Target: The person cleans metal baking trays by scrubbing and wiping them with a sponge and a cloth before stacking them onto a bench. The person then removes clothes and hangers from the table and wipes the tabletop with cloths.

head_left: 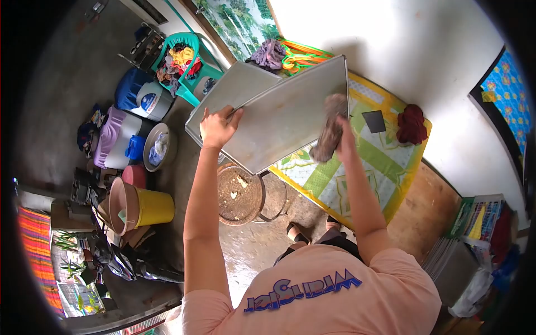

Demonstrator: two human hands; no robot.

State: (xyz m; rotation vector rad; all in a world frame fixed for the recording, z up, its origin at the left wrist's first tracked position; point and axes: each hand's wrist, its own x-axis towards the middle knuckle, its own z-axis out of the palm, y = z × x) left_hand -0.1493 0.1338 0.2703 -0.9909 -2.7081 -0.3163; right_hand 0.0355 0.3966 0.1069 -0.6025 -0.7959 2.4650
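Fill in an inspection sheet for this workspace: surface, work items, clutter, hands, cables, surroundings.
Surface: table with a green, white and yellow patterned cover.
Work items: flat grey rectangular panel, faint brownish marks; similar grey panel partly behind it; brownish-grey cloth against the front one.
Clutter: dark red bunched cloth and thin dark square on the table; orange and green plastic hangers.
Hands: left grips the front panel's edge; right holds the brownish-grey cloth.
Cables: nothing seen for certain.
Surroundings: teal plastic chair heaped with clothes; yellow bucket.
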